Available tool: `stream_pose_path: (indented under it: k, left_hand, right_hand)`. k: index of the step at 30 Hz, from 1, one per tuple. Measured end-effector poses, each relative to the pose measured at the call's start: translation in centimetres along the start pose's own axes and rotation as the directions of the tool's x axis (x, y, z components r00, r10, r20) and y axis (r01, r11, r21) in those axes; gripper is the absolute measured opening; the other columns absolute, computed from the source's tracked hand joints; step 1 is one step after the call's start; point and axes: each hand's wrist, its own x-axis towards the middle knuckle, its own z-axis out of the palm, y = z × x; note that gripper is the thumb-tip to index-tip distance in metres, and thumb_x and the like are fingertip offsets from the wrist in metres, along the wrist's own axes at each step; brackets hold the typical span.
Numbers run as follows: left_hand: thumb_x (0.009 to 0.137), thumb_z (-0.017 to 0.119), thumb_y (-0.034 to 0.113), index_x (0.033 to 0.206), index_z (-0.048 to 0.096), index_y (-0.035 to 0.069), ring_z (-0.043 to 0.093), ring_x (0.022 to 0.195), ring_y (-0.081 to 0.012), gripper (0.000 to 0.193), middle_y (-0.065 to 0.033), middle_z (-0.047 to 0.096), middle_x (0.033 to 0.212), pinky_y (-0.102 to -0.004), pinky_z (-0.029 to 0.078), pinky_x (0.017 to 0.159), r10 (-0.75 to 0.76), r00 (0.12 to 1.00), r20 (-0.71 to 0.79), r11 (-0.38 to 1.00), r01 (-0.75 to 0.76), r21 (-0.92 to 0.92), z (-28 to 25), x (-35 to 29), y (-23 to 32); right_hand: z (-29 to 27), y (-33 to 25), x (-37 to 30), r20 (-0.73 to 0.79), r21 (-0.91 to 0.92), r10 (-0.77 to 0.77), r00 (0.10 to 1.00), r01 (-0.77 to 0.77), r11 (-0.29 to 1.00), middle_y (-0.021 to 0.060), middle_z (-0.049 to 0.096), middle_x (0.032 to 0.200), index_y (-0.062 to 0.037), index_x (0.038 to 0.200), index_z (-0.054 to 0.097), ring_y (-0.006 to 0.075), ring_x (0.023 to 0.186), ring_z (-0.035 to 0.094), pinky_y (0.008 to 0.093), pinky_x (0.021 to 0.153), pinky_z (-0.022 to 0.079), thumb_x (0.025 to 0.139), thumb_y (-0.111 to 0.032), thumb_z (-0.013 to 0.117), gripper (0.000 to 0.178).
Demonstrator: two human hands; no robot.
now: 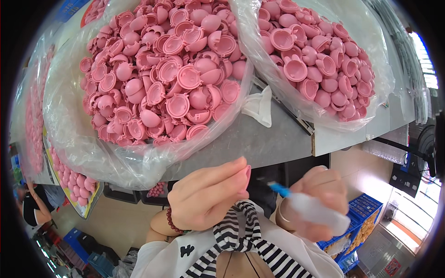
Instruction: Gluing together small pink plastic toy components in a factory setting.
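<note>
My left hand [204, 193] is closed, fingers pinched together, around a small pink plastic piece [248, 173]; only its edge shows past the fingertips. My right hand [327, 185] grips a translucent white squeeze bottle [311, 211] with a blue nozzle, blurred by motion. The nozzle points left at my left hand but stays apart from it. Beyond both hands a big heap of pink plastic half shells [157, 78] lies in a clear plastic bag [134, 162]. A second heap of similar pink shells [320, 60] fills another clear bag to the right.
The grey table [278, 146] has its front edge just beyond my hands. A crumpled white cloth-like scrap [259, 105] lies between the bags. At left, a tray holds pink balls [76, 185], and another person's arm [39, 201] shows. Blue crates [364, 208] stand on the floor at right.
</note>
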Motion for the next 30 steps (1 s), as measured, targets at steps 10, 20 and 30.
stream_pose_path:
  k: [10, 20, 30]
  left_hand:
    - [0.078, 0.062, 0.005, 0.115, 0.050, 0.010, 0.059, 0.086, -0.0336, 0.039, -0.0216, 0.057, 0.107, -0.0399, 0.048, 0.069, -0.156, 0.894, 0.419, -0.478, 0.303, -0.825, 1.1, -2.1, -2.3]
    - [0.075, 0.063, -0.004, 0.118, 0.044, -0.004, 0.049, 0.113, -0.0255, 0.047, -0.0240, 0.049, 0.120, -0.0359, 0.040, 0.095, -0.193, 0.882, 0.430, 0.069, 0.450, -0.891, 2.2, -1.3, -1.5]
    - [0.072, 0.069, 0.002, 0.111, 0.046, -0.005, 0.053, 0.107, -0.0269, 0.046, -0.0254, 0.051, 0.114, -0.0365, 0.043, 0.090, -0.316, 0.916, 0.245, 0.202, 0.317, -0.927, 0.0, -2.5, -1.9]
  right_hand:
    - [-22.3, 7.7, 5.1, -0.619, -0.546, 0.153, 0.770, -0.562, 0.621, 0.0184, 0.060, 0.103, 0.0088, 0.113, 0.042, 0.0149, 0.088, 0.056, 0.0224, 0.076, 0.043, 0.079, -0.004, 0.062, 0.042]
    - [-7.2, 4.5, 6.3, -0.008, -0.803, 0.041, 0.999, -0.031, 0.596, 0.0035, 0.059, 0.086, -0.0017, 0.101, 0.053, 0.0132, 0.082, 0.052, 0.0255, 0.066, 0.041, 0.067, -0.005, 0.072, 0.038]
    - [-0.3, 1.6, 3.6, 0.462, -0.470, 0.545, 0.700, -0.327, 0.819, 0.0080, 0.057, 0.083, -0.0022, 0.107, 0.058, 0.0168, 0.068, 0.056, 0.0242, 0.059, 0.044, 0.074, 0.006, 0.056, 0.033]
